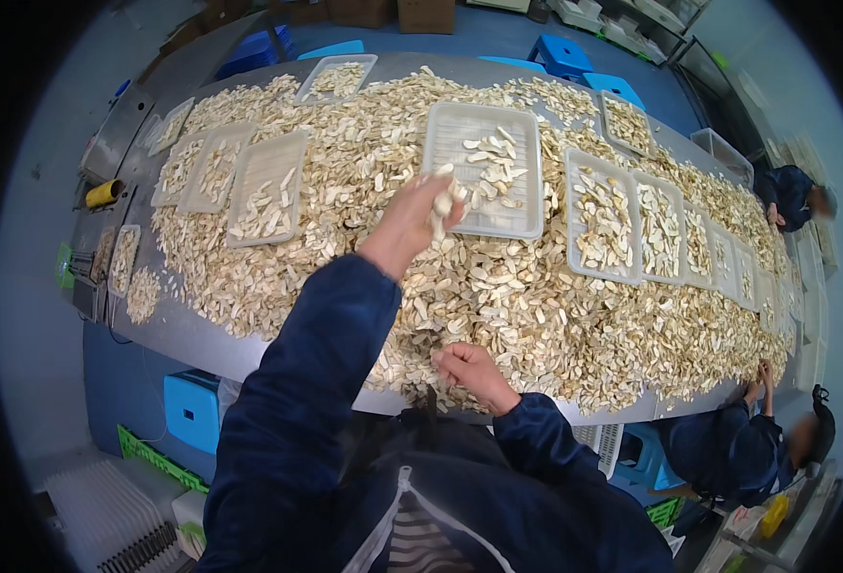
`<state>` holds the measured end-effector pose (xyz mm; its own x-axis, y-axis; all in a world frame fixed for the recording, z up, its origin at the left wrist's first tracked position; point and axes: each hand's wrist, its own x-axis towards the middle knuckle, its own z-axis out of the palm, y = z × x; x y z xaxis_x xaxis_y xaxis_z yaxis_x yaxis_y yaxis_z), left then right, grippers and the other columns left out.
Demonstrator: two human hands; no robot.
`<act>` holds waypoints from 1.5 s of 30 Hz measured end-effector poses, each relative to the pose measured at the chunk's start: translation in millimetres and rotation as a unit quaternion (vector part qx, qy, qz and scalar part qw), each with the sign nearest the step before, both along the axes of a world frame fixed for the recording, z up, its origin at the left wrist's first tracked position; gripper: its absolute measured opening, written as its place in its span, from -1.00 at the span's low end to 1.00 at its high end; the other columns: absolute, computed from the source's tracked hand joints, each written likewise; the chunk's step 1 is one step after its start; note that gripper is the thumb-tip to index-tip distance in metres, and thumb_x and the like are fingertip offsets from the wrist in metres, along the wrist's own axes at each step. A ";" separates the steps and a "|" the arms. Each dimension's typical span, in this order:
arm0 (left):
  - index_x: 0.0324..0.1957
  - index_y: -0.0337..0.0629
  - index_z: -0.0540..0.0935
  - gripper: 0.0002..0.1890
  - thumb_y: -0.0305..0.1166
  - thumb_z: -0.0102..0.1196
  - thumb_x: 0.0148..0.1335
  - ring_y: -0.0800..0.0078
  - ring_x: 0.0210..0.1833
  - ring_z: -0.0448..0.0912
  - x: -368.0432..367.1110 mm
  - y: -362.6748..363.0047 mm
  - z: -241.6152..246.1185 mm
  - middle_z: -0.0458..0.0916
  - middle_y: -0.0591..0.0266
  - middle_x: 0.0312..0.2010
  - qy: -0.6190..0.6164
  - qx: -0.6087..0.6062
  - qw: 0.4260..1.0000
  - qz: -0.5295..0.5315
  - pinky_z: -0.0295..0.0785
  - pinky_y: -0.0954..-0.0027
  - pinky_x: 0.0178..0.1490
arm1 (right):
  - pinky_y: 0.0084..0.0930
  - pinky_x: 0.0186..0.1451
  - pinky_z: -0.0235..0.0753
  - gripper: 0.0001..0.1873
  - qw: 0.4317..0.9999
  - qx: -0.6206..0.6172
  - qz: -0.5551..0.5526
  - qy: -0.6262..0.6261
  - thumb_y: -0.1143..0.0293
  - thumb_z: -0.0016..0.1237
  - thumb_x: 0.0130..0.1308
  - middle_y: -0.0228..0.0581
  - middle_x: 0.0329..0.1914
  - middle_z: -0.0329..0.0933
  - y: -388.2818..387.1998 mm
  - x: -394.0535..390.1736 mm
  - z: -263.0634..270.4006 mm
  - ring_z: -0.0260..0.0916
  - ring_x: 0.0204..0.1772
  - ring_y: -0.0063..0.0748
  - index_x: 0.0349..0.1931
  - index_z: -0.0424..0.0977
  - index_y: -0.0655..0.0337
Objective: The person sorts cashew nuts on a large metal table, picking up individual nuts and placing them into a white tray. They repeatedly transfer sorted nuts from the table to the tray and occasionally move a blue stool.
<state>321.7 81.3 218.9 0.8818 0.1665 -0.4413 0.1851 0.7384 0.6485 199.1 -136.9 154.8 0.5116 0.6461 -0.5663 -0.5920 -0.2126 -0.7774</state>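
Observation:
My left hand (415,215) reaches over the near left corner of a translucent plastic tray (450,208). Its fingers are closed around several pale dried slices (441,208), some poking out past the fingertips. Inside that tray lies a loose group of long pale slices (494,163), mostly on the right half. My right hand (475,374) is low over the near part of a wide heap of dried slices (507,308), thumb and fingers drawn together. Whether a slice is between those fingertips cannot be made out.
More part-filled trays rest on the heap, including one at left (267,190) and one at right (600,215). The metal table (199,336) shows along its near edge. Two co-workers, one (722,448) at near right and another (786,193) farther off, sit there. A blue stool (192,410) stands lower left.

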 end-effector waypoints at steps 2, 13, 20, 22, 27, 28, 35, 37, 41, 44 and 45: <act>0.05 -0.16 0.38 -0.60 -0.23 0.13 0.26 0.23 -0.06 0.50 31.7 2.2 16.6 0.44 0.11 -0.05 -0.005 0.033 0.999 -0.013 0.55 0.22 -0.09 | -0.77 -0.47 0.25 -0.79 1.000 0.008 -0.004 0.000 0.31 0.01 0.33 -0.48 -0.59 0.43 0.3 1.8 -3.4 0.23 -0.56 -0.75 -0.41 0.51 0.25; -0.20 -0.23 0.45 -0.80 -0.28 -0.04 0.36 0.45 -0.34 0.50 -167.6 44.9 -54.3 0.55 0.19 -0.36 -0.024 0.089 0.996 0.012 0.42 0.47 -0.22 | -0.71 -0.44 0.25 -0.73 0.980 -0.001 0.193 -0.048 0.27 0.02 0.32 -0.50 -0.58 0.40 42.9 12.5 -15.6 0.24 -0.50 -0.76 -0.51 0.48 0.24; -0.06 -0.14 0.49 -0.79 -0.27 -0.03 0.37 0.51 -0.23 0.55 -429.3 -45.8 -99.4 0.56 0.26 -0.26 0.300 0.019 0.921 0.249 0.47 0.46 -0.13 | -0.66 -0.53 0.09 -0.63 0.900 0.050 0.410 -0.138 0.27 -0.07 0.38 -0.55 -0.74 0.22 121.2 -21.5 -35.2 0.06 -0.62 -0.74 -0.62 0.40 0.23; -0.05 -0.14 0.49 -0.79 -0.28 -0.04 0.36 0.53 -0.23 0.55 -484.5 -84.2 -111.1 0.56 0.28 -0.25 0.324 -0.009 0.892 0.314 0.48 0.46 -0.12 | -0.66 -0.55 0.07 -0.61 0.872 0.005 0.479 -0.101 0.26 -0.09 0.39 -0.55 -0.75 0.20 142.6 -46.8 -37.0 0.05 -0.64 -0.74 -0.65 0.39 0.20; 0.05 -0.19 0.46 -0.67 -0.30 0.06 0.29 0.49 -0.20 0.54 -584.7 -175.0 -170.2 0.54 0.26 -0.25 0.385 -0.084 0.758 0.519 0.48 0.43 -0.21 | -0.71 -0.52 0.09 -0.72 0.806 -0.022 0.588 -0.061 0.29 -0.15 0.42 -0.51 -0.66 0.30 184.3 -147.1 -71.3 0.15 -0.59 -0.73 -0.45 0.48 0.23; 0.07 -0.20 0.45 -0.64 -0.30 0.08 0.27 0.49 -0.20 0.54 -604.7 -191.5 -189.3 0.53 0.25 -0.24 0.412 -0.074 0.721 0.551 0.47 0.42 -0.21 | -0.75 -0.47 0.19 -0.79 0.797 -0.054 0.600 -0.046 0.32 -0.18 0.43 -0.42 -0.49 0.45 188.4 -170.5 -85.9 0.26 -0.52 -0.70 -0.21 0.47 0.25; 0.25 -0.38 0.29 -0.16 -0.14 0.36 0.01 0.02 0.24 0.36 -746.5 -226.9 -319.0 0.35 -0.24 0.20 0.624 0.053 0.512 0.588 0.32 0.18 0.21 | -0.34 -0.14 0.63 -0.22 0.786 -0.395 0.452 0.149 -0.13 0.04 0.22 0.10 -0.08 0.51 172.5 -277.3 -229.0 0.56 -0.13 -0.11 0.11 0.17 0.44; 0.26 -0.38 0.29 -0.14 -0.11 0.36 0.01 0.00 0.27 0.34 -770.4 -211.1 -337.9 0.33 -0.26 0.22 0.645 0.073 0.476 0.594 0.29 0.17 0.25 | -0.29 -0.10 0.62 -0.17 0.827 -0.421 0.345 0.143 -0.18 0.06 0.18 0.13 -0.05 0.49 168.7 -289.1 -275.0 0.54 -0.07 -0.07 0.07 0.17 0.49; 0.25 -0.38 0.29 -0.18 -0.08 0.30 0.06 0.01 0.24 0.38 -799.1 -170.2 -368.0 0.37 -0.23 0.20 0.610 0.049 0.473 0.634 0.29 0.23 0.24 | -0.41 -0.16 0.61 -0.24 0.874 -0.388 0.228 0.184 -0.27 -0.04 0.17 -0.02 -0.12 0.50 181.7 -277.3 -341.6 0.51 -0.19 -0.16 0.02 0.32 0.32; 0.16 -0.34 0.40 -0.41 -0.17 0.17 0.17 0.04 0.06 0.53 -808.3 -154.1 -388.8 0.56 -0.13 0.00 0.616 0.073 0.459 0.636 0.39 0.24 0.09 | -0.50 -0.31 0.56 -0.45 0.884 -0.367 0.254 0.139 -0.03 -0.08 0.26 -0.08 -0.17 0.52 202.3 -255.0 -366.8 0.51 -0.21 -0.23 -0.02 0.35 0.32; 0.11 -0.33 0.44 -0.48 -0.20 0.13 0.19 -0.02 0.03 0.52 -811.5 -150.4 -393.0 0.56 -0.15 -0.04 0.605 0.100 0.452 0.648 0.38 0.19 0.08 | -0.51 -0.35 0.55 -0.52 0.892 -0.360 0.254 0.098 0.05 -0.10 0.28 -0.09 -0.21 0.53 208.0 -249.1 -372.1 0.51 -0.23 -0.24 -0.02 0.35 0.32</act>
